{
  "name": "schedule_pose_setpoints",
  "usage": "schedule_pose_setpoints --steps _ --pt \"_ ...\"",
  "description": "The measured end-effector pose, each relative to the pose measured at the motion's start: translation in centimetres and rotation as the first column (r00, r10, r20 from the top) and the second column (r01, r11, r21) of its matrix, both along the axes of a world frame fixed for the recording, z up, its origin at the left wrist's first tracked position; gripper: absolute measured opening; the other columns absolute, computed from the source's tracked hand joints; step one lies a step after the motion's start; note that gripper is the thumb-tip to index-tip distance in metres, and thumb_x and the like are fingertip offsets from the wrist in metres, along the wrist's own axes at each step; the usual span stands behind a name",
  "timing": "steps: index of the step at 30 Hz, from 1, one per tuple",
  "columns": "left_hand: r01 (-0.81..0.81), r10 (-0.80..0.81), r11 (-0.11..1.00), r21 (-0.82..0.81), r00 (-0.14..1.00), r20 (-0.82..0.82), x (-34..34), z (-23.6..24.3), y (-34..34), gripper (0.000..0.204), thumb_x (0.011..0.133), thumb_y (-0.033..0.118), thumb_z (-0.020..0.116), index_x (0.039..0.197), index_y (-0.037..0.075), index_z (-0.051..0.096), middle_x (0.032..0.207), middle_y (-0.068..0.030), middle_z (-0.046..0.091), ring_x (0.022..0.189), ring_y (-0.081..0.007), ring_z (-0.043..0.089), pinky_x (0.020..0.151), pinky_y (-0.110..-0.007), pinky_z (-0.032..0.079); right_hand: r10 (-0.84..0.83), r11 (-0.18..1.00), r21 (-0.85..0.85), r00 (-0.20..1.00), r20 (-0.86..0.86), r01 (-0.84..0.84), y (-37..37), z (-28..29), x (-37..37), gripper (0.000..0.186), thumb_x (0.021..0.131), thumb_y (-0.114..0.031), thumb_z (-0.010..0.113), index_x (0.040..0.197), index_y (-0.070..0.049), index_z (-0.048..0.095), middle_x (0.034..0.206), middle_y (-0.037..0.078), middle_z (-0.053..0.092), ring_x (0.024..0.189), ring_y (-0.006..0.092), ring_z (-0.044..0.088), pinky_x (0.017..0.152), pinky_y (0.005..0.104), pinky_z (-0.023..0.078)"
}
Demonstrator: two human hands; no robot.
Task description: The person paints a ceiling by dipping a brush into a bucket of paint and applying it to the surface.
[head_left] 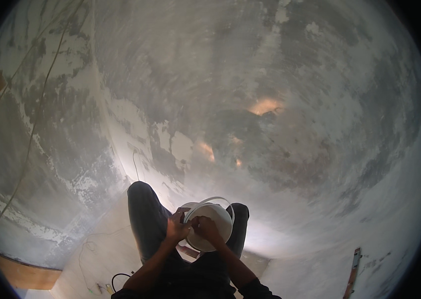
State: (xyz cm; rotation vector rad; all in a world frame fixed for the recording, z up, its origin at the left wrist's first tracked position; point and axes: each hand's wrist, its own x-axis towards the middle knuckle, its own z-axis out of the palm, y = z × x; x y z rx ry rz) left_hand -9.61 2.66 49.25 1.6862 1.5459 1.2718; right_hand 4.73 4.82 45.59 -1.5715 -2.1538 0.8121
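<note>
A white bucket [224, 217] with a raised white handle sits between my knees. My left hand [177, 227] is at its left rim, fingers closed on the edge. Over the bucket's opening, my right hand [204, 227] is curled, its fingertips close to the left hand and the inner wall. Whatever the right fingers hold is too small or hidden to make out. My legs in dark trousers [146, 219] are bent on both sides of the bucket.
Patchy grey-and-white plastered walls [280, 149] rise ahead, meeting in a corner at left. A long thin cable [33, 129] runs along the left wall. Thin wires [88, 244] lie on the floor. A wooden board [26, 271] is at lower left, a narrow strip-like tool [354, 271] at lower right.
</note>
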Motion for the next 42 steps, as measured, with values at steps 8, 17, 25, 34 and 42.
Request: schedule_pose_setpoints --steps 8,17,25,34,42 --pt "-0.122 0.125 0.992 -0.024 0.979 0.159 -1.1 -1.6 -1.0 0.032 0.071 0.006 0.072 0.099 0.001 0.057 0.064 -0.0059 0.057 0.052 -0.0117 0.052 0.050 -0.029 0.043 -0.140 0.989 -0.021 0.886 -0.442 0.145 0.6 0.2 0.0 0.020 0.082 -0.018 0.066 0.091 0.000 0.068 0.087 0.020 0.067 0.080 0.0289 0.067 0.068 0.0360 0.051" --pt "-0.223 0.220 0.961 0.163 0.975 0.035 -1.2 -8.7 -1.8 0.032 0.071 0.000 0.060 0.102 -0.003 0.053 0.076 -0.0167 0.060 0.066 -0.0328 0.061 0.062 -0.042 0.050 -0.178 0.972 0.140 0.981 -0.075 0.187 0.8 -4.5 0.3 0.021 0.089 -0.018 0.052 0.084 -0.002 0.065 0.083 0.020 0.062 0.082 0.0368 0.059 0.076 0.0451 0.048" --pt "-0.257 0.242 0.960 0.113 0.962 0.129 -0.6 -9.3 -0.8 0.035 0.070 0.000 0.061 0.105 0.000 0.053 0.069 -0.0129 0.053 0.057 -0.0267 0.053 0.055 -0.038 0.044 -0.047 0.996 -0.076 0.999 -0.014 0.046 -0.3 -5.7 -1.0 0.023 0.088 -0.019 0.050 0.086 -0.003 0.067 0.083 0.021 0.063 0.079 0.0397 0.060 0.071 0.0475 0.049" --pt "-0.247 0.249 0.968 -0.031 0.961 0.119 -3.3 -7.5 1.5 0.036 0.070 -0.002 0.061 0.105 0.002 0.051 0.062 -0.0094 0.046 0.052 -0.0220 0.047 0.051 -0.035 0.040 -0.335 0.941 -0.237 0.761 -0.556 0.242 1.2 -2.3 0.2 0.015 0.087 -0.009 0.058 0.091 0.003 0.066 0.083 0.015 0.068 0.076 0.0203 0.067 0.072 0.0304 0.055" --pt "-0.223 0.227 0.974 -0.043 0.955 0.191 -7.3 -3.4 8.8 0.038 0.070 -0.006 0.062 0.106 0.002 0.052 0.061 -0.0060 0.045 0.050 -0.0159 0.044 0.049 -0.030 0.039 -0.703 0.706 -0.705 -0.057 -0.709 0.066 2.2 -0.9 -0.2 0.020 0.087 -0.004 0.062 0.103 0.007 0.060 0.098 0.014 0.064 0.095 0.0247 0.064 0.089 0.0340 0.052"
